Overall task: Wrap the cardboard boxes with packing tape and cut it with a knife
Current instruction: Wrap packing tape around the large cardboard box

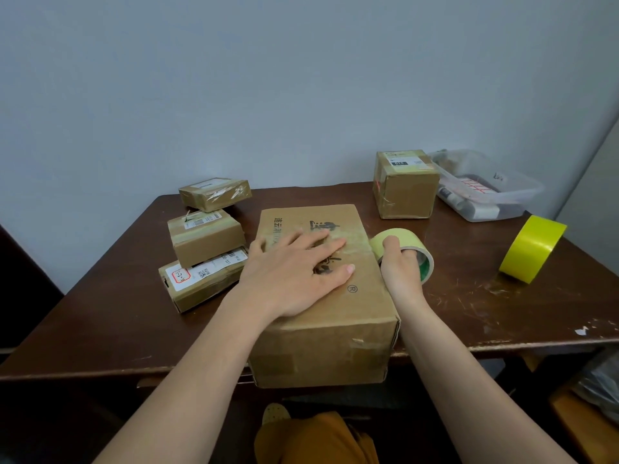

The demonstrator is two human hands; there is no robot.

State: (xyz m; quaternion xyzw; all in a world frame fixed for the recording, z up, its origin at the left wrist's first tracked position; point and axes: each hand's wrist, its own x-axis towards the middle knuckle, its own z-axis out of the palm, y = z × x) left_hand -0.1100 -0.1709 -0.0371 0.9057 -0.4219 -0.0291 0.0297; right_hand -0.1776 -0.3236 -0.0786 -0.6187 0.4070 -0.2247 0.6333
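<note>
A large cardboard box (335,336) with black printed characters lies at the front edge of the brown table (485,306). My left hand (298,272) presses flat on its top with fingers spread. My right hand (400,266) grips a pale yellow tape roll (402,237) against the box's right side, fingers through its core. A strip of clear-looking tape runs from the roll across the box top under my left fingers. No knife is in view.
Three small taped boxes (204,239) are stacked at the left. Another box (403,185) stands at the back right beside a clear plastic bin (485,192). A bright yellow tape roll (532,247) stands on edge at the right.
</note>
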